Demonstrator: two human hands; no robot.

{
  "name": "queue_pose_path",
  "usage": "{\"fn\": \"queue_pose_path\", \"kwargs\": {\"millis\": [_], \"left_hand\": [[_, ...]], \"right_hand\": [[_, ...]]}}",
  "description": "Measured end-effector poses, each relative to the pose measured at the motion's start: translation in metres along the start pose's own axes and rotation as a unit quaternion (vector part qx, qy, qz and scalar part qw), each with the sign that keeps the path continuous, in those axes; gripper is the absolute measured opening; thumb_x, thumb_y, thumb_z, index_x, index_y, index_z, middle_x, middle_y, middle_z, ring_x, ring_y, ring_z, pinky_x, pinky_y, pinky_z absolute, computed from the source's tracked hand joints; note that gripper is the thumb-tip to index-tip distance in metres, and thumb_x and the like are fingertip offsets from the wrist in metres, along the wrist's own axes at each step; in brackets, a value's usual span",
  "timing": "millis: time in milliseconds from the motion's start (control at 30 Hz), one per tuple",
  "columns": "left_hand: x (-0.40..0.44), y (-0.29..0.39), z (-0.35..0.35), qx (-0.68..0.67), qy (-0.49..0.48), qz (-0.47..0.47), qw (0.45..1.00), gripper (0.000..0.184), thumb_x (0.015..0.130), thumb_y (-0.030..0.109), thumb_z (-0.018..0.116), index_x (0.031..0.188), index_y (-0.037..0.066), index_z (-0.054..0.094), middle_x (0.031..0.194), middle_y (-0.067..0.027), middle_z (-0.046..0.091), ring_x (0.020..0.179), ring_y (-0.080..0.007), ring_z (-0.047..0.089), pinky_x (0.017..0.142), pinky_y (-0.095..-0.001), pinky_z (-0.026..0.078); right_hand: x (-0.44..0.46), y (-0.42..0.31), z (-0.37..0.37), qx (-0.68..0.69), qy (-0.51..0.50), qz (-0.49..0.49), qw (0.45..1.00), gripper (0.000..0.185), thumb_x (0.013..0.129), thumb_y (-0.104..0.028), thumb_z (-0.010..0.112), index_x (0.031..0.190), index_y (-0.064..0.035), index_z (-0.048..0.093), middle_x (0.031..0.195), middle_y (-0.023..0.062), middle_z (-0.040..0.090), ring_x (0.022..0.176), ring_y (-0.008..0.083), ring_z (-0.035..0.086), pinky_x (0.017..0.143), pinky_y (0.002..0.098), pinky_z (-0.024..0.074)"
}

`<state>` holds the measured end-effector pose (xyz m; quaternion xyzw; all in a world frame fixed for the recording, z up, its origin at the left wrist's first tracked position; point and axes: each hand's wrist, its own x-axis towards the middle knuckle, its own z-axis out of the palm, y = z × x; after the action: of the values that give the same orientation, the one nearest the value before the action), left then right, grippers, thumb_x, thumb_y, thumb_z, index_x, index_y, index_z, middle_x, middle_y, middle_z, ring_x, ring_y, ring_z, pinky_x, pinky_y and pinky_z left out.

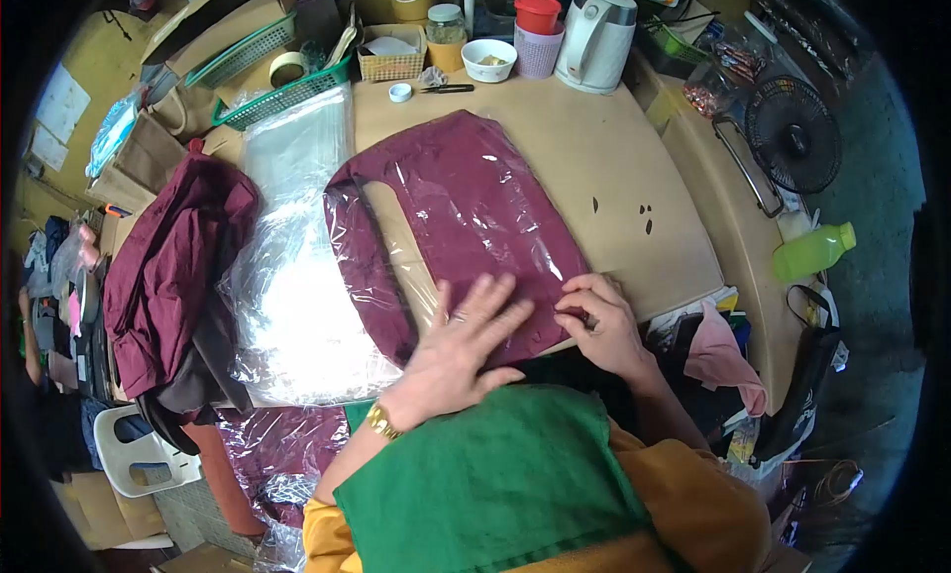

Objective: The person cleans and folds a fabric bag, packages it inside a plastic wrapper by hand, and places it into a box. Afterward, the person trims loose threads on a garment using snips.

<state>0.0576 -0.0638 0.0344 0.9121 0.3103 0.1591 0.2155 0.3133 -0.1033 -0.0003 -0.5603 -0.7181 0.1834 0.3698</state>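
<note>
A folded maroon garment [475, 192] lies on the table inside a clear, shiny plastic bag [371, 261]. My left hand [466, 330] rests flat on the near part of the bagged garment, fingers spread. At the near right corner, my right hand [599, 320] has its fingers curled and thumb and fingertips pinched on the bag's edge. Left of the garment is a stack of clear plastic bags [297, 167], partly under it. Another maroon garment [163, 286], unbagged and crumpled, drapes over the table's left side.
Along the back stand a white kettle [597, 38], a purple cup [538, 53], a white bowl [489, 60] and a green basket [287, 103]. Black snips [448, 89] lie near them. To the right are a black fan [792, 134] and a green bottle [814, 252].
</note>
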Motion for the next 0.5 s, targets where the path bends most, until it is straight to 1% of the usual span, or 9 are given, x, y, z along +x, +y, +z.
{"fn": "queue_pose_path", "kwargs": {"millis": [33,100,133,167,233,267,400,433,500], "left_hand": [[0.002,-0.003,0.017,0.001,-0.039,0.023,0.999,0.082,0.083,0.044,0.071,0.15,0.014,0.036,0.158,-0.0147,0.027,0.147,-0.0322,0.024,0.118,-0.0605,0.01],[0.004,-0.015,0.035,0.133,-0.086,0.006,0.987,0.088,0.082,0.061,0.061,0.153,0.016,0.031,0.159,-0.0098,0.028,0.148,-0.0305,0.023,0.117,-0.0616,0.01],[0.003,-0.017,0.04,0.148,-0.08,0.0,0.986,0.088,0.083,0.063,0.058,0.153,0.016,0.031,0.158,-0.0095,0.028,0.148,-0.0301,0.022,0.117,-0.0617,0.01],[0.003,-0.017,0.042,0.162,-0.074,-0.006,0.984,0.088,0.084,0.065,0.056,0.153,0.016,0.031,0.158,-0.0092,0.028,0.148,-0.0296,0.022,0.117,-0.0618,0.01],[0.004,-0.018,0.045,0.165,-0.07,-0.006,0.984,0.087,0.084,0.065,0.055,0.153,0.017,0.031,0.158,-0.0092,0.028,0.148,-0.0298,0.022,0.117,-0.0623,0.01],[0.004,-0.017,0.046,0.169,-0.064,-0.011,0.984,0.086,0.085,0.065,0.054,0.153,0.018,0.032,0.159,-0.0092,0.028,0.148,-0.0299,0.022,0.117,-0.0628,0.01],[0.004,-0.015,0.046,0.2,-0.054,-0.007,0.978,0.082,0.087,0.067,0.05,0.152,0.02,0.032,0.157,-0.0091,0.03,0.146,-0.0312,0.025,0.115,-0.0645,0.013],[0.002,-0.014,0.046,0.19,-0.051,-0.015,0.98,0.082,0.087,0.067,0.05,0.152,0.021,0.033,0.157,-0.0092,0.03,0.146,-0.032,0.025,0.115,-0.065,0.013],[0.0,-0.015,0.044,0.183,-0.049,-0.025,0.981,0.082,0.087,0.067,0.05,0.152,0.022,0.033,0.157,-0.0094,0.03,0.146,-0.0328,0.025,0.115,-0.0655,0.013]], "right_hand": [[-0.001,0.0,-0.001,0.0,0.002,0.004,1.0,0.015,0.076,-0.006,0.076,0.088,-0.0025,0.067,0.102,0.0101,0.062,0.096,0.0282,0.06,0.086,0.0371,0.0469],[0.002,0.005,-0.01,-0.092,0.152,0.079,0.981,0.017,0.078,-0.012,0.077,0.088,-0.0022,0.067,0.107,0.0116,0.061,0.101,0.0313,0.059,0.088,0.0394,0.0454],[0.001,0.016,-0.013,-0.115,0.187,0.13,0.967,0.023,0.083,-0.022,0.074,0.087,-0.0017,0.066,0.096,0.0141,0.063,0.091,0.0336,0.061,0.083,0.0416,0.047],[0.003,0.021,-0.019,-0.118,0.189,0.134,0.966,0.023,0.083,-0.022,0.074,0.087,-0.0017,0.066,0.096,0.0141,0.063,0.091,0.0336,0.061,0.083,0.0416,0.047],[0.006,0.028,-0.029,-0.091,0.011,0.284,0.955,0.029,0.088,-0.03,0.069,0.085,-0.0016,0.065,0.08,0.015,0.063,0.079,0.0349,0.062,0.075,0.0435,0.0475],[0.004,0.038,-0.019,-0.096,0.035,0.213,0.972,0.031,0.09,-0.031,0.066,0.081,-0.0017,0.063,0.069,0.0155,0.061,0.067,0.035,0.06,0.066,0.0444,0.0464],[0.016,0.045,-0.003,0.012,0.06,0.198,0.978,0.03,0.093,-0.019,0.064,0.073,0.0015,0.054,0.063,0.0167,0.055,0.054,0.0293,0.054,0.053,0.0411,0.0402],[0.015,0.047,-0.002,0.013,0.059,0.198,0.978,0.03,0.093,-0.019,0.064,0.073,0.0015,0.054,0.063,0.0167,0.055,0.054,0.0293,0.054,0.053,0.0411,0.0402],[0.018,0.045,0.001,-0.082,0.049,0.203,0.974,0.024,0.089,-0.022,0.067,0.079,-0.0024,0.057,0.073,0.0165,0.061,0.068,0.0341,0.061,0.067,0.0451,0.0454]]}}
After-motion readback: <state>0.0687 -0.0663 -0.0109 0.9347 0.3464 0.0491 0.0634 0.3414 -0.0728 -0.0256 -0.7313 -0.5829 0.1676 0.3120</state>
